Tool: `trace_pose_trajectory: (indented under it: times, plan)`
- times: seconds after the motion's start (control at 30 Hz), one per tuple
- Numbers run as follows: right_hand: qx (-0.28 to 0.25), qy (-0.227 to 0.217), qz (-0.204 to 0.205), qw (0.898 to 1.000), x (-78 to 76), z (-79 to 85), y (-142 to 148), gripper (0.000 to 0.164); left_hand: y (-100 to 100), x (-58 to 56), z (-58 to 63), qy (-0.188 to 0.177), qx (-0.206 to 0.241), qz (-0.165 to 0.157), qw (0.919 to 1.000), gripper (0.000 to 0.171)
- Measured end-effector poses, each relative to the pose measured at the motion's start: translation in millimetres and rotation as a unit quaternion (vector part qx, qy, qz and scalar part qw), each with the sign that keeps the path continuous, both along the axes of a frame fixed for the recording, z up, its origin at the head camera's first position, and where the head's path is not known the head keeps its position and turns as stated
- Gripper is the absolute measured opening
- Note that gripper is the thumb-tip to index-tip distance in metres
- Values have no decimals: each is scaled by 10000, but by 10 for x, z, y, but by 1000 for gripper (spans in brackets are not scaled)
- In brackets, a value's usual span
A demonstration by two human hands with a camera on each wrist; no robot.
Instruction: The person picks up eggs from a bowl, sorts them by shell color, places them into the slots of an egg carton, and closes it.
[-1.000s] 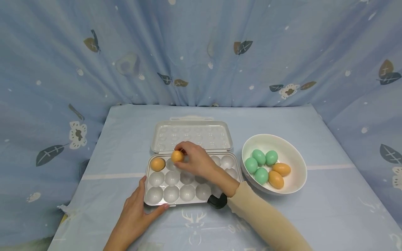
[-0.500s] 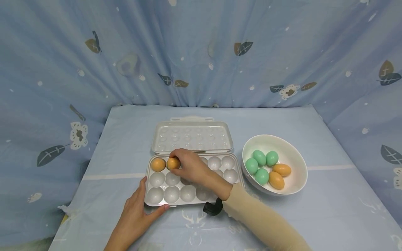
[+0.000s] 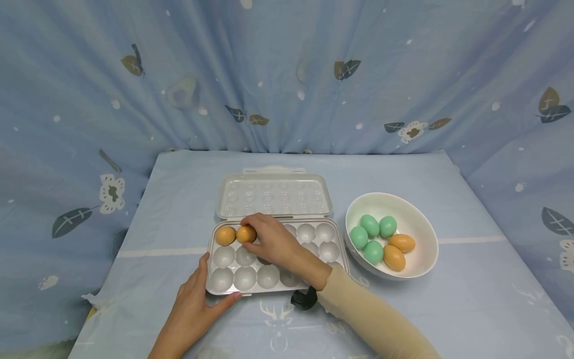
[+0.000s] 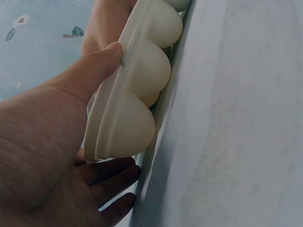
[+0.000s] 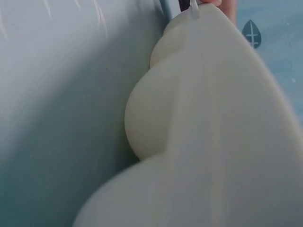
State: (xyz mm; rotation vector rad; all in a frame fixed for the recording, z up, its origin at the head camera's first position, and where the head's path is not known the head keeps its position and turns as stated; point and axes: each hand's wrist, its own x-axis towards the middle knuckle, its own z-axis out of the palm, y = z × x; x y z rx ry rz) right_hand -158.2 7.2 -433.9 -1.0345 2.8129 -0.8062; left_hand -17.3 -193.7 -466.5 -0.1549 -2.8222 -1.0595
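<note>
A pale plastic egg box (image 3: 267, 277) lies with its lid (image 3: 274, 194) folded back. One orange egg (image 3: 225, 236) sits in the back left cup. My right hand (image 3: 279, 243) pinches another orange egg (image 3: 245, 234) at the cup beside it; its underside is hidden. At the near left corner, my left hand (image 3: 194, 302) rests against the box with thumb and fingers spread. In the left wrist view, the thumb touches the rim of the egg box (image 4: 125, 127), and straight fingers lie below it. The right wrist view is mostly filled by the box's side (image 5: 227, 142).
To the right stands a white bowl (image 3: 423, 222) with several green eggs (image 3: 373, 253) and two orange eggs (image 3: 394, 257). A black strap (image 3: 304, 298) shows under the right wrist. A blue patterned curtain (image 3: 278, 75) hangs behind the cloth-covered table (image 3: 475, 299).
The right hand has moved left and down with the orange egg, to the second cup of the back row. In the last half second it has barely shifted. The left hand stays put.
</note>
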Motion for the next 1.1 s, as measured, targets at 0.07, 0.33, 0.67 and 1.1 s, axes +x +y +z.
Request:
trace_pose_trajectory:
  times: [0.07, 0.33, 0.67, 1.1]
  plan:
    - [9, -4, -52, 10000, 4, 15, 28, 46, 3, -2, 6, -92, -28, 18, 10000, 111]
    - [-266, 80, -127, 9995, -7, 80, 190, 49, 0, 8, -11, 46, 31, 15, 10000, 110]
    - [-568, 202, -465, 9971, -18, 164, 461, 50, 0, 13, 9, -68, -18, 14, 10000, 112]
    - [-833, 431, -762, 9927, -11, 249, 828, 49, 1, 10, 1, 6, -3, -30, 10000, 113]
